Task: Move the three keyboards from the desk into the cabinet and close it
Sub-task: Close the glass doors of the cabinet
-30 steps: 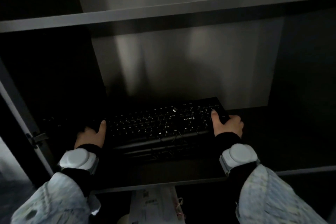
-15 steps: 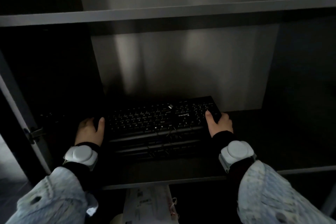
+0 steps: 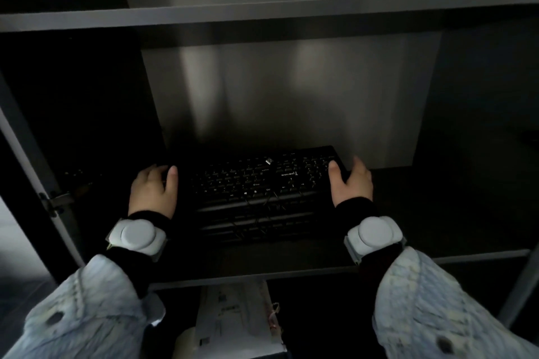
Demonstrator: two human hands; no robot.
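Note:
A stack of black keyboards lies on a dark cabinet shelf, with tangled cables hanging over its front and a USB plug on the top keys. My left hand is at the stack's left end, thumb on top and fingers curled around the edge. At the right end, my right hand has its thumb on the keys and its fingers around the corner. The lower keyboards show only as dark front edges. White sensor bands sit on both wrists.
The upper shelf runs across just above. The cabinet's left frame carries a hinge. Faint key-like dots show in the dark on the left. White printed papers lie below the shelf. The grey back wall is close behind the stack.
The keyboard stack has slid a little deeper onto the shelf with both hands at its ends. The right hand's fingers look looser than before.

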